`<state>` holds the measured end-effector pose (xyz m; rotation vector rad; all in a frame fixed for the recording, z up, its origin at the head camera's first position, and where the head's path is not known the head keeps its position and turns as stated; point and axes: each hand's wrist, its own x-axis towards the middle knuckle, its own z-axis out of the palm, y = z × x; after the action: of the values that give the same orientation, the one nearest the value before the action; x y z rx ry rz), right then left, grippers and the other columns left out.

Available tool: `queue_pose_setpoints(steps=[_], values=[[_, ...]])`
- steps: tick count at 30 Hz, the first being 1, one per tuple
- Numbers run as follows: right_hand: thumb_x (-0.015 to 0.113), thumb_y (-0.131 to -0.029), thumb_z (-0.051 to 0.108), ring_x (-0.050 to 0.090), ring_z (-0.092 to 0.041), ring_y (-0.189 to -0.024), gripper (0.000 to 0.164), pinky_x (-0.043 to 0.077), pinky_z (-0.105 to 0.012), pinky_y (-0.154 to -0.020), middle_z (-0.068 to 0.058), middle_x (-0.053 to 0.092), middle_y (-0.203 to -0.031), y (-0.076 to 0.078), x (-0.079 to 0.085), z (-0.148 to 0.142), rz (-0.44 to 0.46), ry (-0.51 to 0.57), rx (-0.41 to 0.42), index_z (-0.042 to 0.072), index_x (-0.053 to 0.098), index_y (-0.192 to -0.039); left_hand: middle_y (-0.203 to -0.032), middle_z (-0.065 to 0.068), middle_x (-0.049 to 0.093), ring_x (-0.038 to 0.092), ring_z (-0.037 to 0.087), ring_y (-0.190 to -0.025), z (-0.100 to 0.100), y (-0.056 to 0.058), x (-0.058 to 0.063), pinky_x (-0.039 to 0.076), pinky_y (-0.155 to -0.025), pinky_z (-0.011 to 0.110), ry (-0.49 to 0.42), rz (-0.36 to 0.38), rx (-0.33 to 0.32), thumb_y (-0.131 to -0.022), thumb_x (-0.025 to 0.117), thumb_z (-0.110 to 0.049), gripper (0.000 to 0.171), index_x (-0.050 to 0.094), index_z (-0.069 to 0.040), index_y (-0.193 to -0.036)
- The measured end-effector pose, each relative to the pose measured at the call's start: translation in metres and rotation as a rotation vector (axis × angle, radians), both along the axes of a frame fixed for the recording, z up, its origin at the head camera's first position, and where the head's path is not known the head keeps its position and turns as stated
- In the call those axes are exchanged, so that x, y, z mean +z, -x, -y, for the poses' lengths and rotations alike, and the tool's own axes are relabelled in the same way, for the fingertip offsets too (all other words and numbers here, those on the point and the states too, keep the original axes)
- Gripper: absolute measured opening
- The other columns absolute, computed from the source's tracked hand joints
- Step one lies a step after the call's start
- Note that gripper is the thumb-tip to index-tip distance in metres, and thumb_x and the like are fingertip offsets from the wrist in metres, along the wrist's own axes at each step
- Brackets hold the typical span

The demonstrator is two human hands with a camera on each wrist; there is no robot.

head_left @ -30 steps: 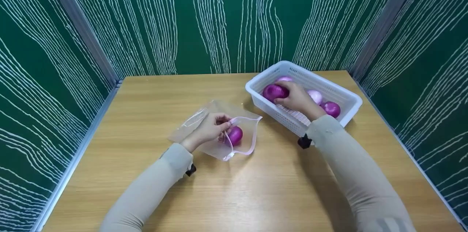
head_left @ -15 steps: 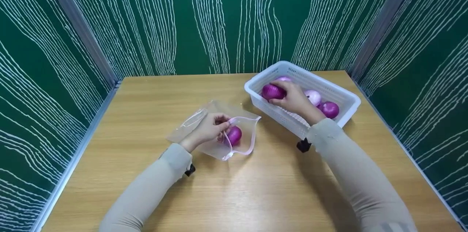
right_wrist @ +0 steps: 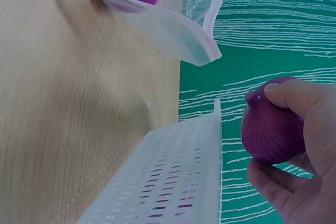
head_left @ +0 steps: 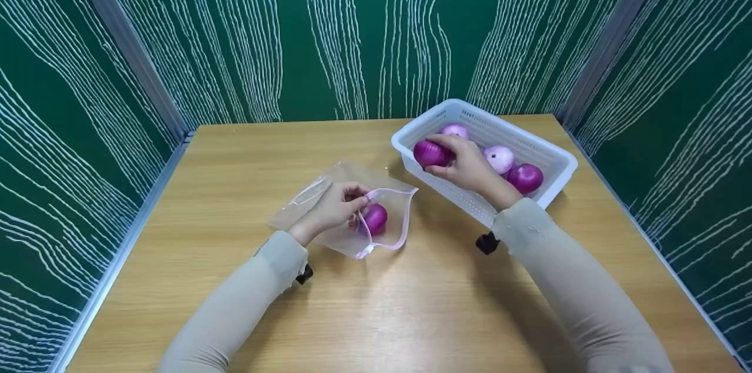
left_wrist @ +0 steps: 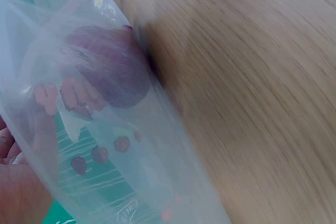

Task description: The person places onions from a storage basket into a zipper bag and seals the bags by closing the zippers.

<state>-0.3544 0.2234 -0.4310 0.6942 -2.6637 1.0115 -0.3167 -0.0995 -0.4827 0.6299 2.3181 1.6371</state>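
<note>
My right hand (head_left: 468,168) grips a purple onion (head_left: 432,153) between thumb and fingers, above the left end of the white basket (head_left: 561,176). In the right wrist view this onion (right_wrist: 273,124) hangs clear of the basket's rim. My left hand (head_left: 336,206) pinches the pink-edged mouth of a clear zip bag (head_left: 395,244), which stands open toward the right. Inside the bag, near its mouth, lies another purple onion (head_left: 375,218). The left wrist view shows that onion (left_wrist: 113,66) blurred through the printed plastic.
Still in the basket are a purple onion (head_left: 524,178) and two paler ones, one in the middle (head_left: 499,158) and one at the back left (head_left: 455,130). The wooden table (head_left: 376,314) meets green, white-streaked walls (head_left: 405,38) behind and at both sides.
The right hand has lifted its onion slightly and drawn it a little left, toward the basket's near-left rim. The left hand and the bag have stayed almost still.
</note>
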Motion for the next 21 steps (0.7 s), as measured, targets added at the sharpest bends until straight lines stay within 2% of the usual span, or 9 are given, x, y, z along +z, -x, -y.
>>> queue_pose_setpoints(steps=[3, 9, 17, 21], values=[[0.089, -0.088, 0.008, 0.065, -0.046, -0.133, 0.062, 0.051, -0.062, -0.115, -0.021, 0.069, -0.144, -0.003, 0.000, 0.000, -0.035, 0.006, 0.017, 0.003, 0.065, -0.146, -0.087, 0.007, 0.070, 0.060, 0.016, -0.069, 0.000, 0.000, 0.001, 0.051, -0.057, 0.022, -0.008, 0.007, -0.008, -0.108, 0.060, -0.003, 0.025, 0.067, 0.014, -0.124], [0.089, -0.088, 0.009, 0.066, -0.046, -0.132, 0.063, 0.053, -0.063, -0.114, -0.022, 0.069, -0.143, -0.009, -0.002, 0.001, -0.050, -0.006, 0.023, 0.005, 0.065, -0.146, -0.087, 0.007, 0.071, 0.060, 0.017, -0.069, 0.000, -0.002, 0.002, 0.051, -0.058, 0.023, -0.002, 0.005, -0.005, -0.108, 0.060, -0.003, 0.023, 0.068, 0.013, -0.123], [0.087, -0.089, 0.006, 0.061, -0.046, -0.140, 0.067, 0.050, -0.061, -0.118, -0.024, 0.063, -0.152, -0.021, -0.006, 0.002, 0.005, 0.053, 0.056, 0.004, 0.062, -0.150, -0.091, 0.012, 0.073, 0.061, 0.010, -0.072, 0.000, -0.002, 0.002, 0.053, -0.061, 0.022, 0.018, -0.014, 0.014, -0.108, 0.061, -0.004, 0.022, 0.070, 0.010, -0.122], [0.088, -0.088, 0.006, 0.061, -0.048, -0.140, 0.067, 0.051, -0.062, -0.117, -0.025, 0.063, -0.152, -0.027, -0.008, 0.003, -0.006, 0.061, 0.056, 0.004, 0.062, -0.150, -0.093, 0.016, 0.074, 0.061, 0.010, -0.073, 0.000, -0.003, 0.003, 0.053, -0.061, 0.022, 0.022, -0.016, 0.018, -0.108, 0.061, -0.004, 0.021, 0.070, 0.009, -0.121]])
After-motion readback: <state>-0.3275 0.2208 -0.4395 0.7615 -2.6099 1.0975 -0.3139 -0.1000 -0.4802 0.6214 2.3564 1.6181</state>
